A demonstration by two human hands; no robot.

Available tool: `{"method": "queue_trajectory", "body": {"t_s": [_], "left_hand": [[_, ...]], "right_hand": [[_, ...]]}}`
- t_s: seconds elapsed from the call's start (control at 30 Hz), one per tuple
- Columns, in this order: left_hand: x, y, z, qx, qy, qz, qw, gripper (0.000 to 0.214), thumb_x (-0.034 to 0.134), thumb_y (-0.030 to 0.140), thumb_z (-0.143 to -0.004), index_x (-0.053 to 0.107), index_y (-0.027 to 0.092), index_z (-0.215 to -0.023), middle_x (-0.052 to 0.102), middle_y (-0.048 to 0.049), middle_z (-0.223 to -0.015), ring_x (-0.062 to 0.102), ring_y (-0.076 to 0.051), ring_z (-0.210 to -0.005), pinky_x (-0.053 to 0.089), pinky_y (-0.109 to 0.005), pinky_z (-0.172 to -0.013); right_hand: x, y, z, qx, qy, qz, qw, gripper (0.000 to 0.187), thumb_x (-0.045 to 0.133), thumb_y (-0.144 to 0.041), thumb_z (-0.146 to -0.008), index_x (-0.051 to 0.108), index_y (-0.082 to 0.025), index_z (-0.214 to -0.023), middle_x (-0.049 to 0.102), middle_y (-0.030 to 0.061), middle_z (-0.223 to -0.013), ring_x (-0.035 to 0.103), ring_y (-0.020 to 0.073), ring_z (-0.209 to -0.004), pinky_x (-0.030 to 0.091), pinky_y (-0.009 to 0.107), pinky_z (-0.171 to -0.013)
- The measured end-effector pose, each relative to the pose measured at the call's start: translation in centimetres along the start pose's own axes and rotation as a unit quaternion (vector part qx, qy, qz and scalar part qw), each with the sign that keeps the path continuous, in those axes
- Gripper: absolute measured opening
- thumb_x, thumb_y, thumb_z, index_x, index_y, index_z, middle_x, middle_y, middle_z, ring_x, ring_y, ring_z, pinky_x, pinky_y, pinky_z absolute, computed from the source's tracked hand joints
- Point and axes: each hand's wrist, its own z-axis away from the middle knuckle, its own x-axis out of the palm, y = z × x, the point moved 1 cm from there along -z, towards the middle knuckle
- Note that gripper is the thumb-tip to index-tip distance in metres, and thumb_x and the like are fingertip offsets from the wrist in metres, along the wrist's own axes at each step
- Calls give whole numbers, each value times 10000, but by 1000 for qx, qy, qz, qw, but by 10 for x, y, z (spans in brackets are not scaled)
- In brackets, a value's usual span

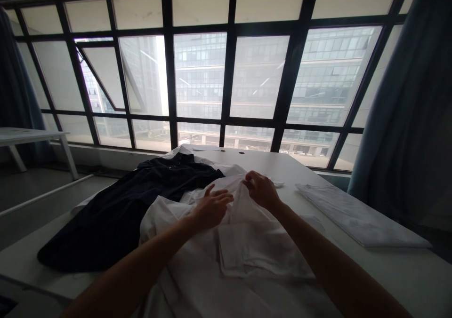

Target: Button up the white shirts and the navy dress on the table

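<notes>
A rumpled white garment (254, 257) is spread over the near middle of the table, its exact kind hard to make out in the dim light. My right hand (260, 189) pinches a fold of it between thumb and fingers and lifts the cloth into a small peak. Just left of that fold, my left hand (213, 207) hovers over or rests on the fabric, its fingers stretched out and holding nothing; whether it touches is unclear. Beside it, a dark navy shirt (116, 210) lies flat with its collar toward the window.
The white table (399, 271) runs toward a wall of windows (201, 78). On its right side lies a flat, folded white cloth (360, 214). Blue curtains (391, 134) hang at both sides. A second white table (31, 134) stands at the far left.
</notes>
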Motion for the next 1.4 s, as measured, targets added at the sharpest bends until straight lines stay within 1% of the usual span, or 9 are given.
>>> {"method": "queue_trajectory", "body": {"t_s": [0.13,0.3,0.47,0.57,0.67,0.87,1.0,1.17,1.4], "left_hand": [[6,15,-3,5,-104,28,994,157,566,273,-897,678,183,-834,711,-37,-862,648,-190,-909,287,-430,-1088],[14,11,-2,-53,-154,76,984,155,614,280,-857,682,178,-761,707,-27,-848,638,-159,-805,425,-282,-850],[24,4,1,-131,-85,198,968,110,682,294,-779,716,194,-807,693,4,-835,595,-120,-716,430,-203,-673],[24,1,2,-118,-26,252,960,91,715,273,-738,729,196,-784,684,-5,-893,597,-125,-764,442,-202,-699],[19,2,1,-94,-13,262,960,61,730,265,-726,737,208,-749,676,-13,-868,607,-150,-817,450,-226,-750],[-2,3,-1,-84,-46,216,972,90,781,277,-708,735,202,-728,670,-28,-924,606,-185,-934,357,-329,-983],[-15,4,-2,-90,-64,155,982,92,796,286,-703,742,214,-722,650,-26,-945,576,-207,-974,299,-380,-1014],[-14,8,-4,-152,-47,143,977,78,716,222,-745,698,187,-677,649,-14,-832,577,-170,-832,360,-318,-900],[6,2,-1,-196,-19,277,940,250,630,308,-758,577,196,-541,583,19,-662,497,-124,-618,346,-221,-569]], "right_hand": [[-3,-12,3,0,-2,60,998,143,524,-287,-932,616,-178,-947,674,85,-1015,624,169,-722,447,278,-654],[-11,-27,6,-49,7,137,989,166,574,-209,-871,666,-133,-987,645,144,-1143,609,251,-999,432,356,-876],[-9,-34,12,-60,-193,61,977,194,579,-309,-864,710,-170,-826,709,78,-830,620,170,-710,407,254,-638],[-4,-32,16,-90,-310,19,946,228,606,-351,-829,734,-174,-761,690,52,-702,547,132,-560,337,242,-528],[-1,-28,16,-111,-367,-17,923,257,593,-343,-824,737,-156,-721,661,40,-632,480,106,-499,311,239,-499],[-12,-29,14,-109,-352,-67,927,238,551,-292,-818,716,-141,-739,640,22,-620,426,81,-474,287,222,-460],[-20,-33,14,-113,-382,-74,914,244,558,-287,-792,685,-133,-652,604,3,-561,387,66,-441,270,214,-431],[-14,-38,18,-51,-469,-131,872,266,617,-346,-782,688,-135,-637,652,16,-572,528,86,-461,365,183,-452],[2,-37,17,-33,-420,-231,877,245,616,-335,-773,662,-131,-645,659,27,-591,583,106,-479,407,173,-429]]}}
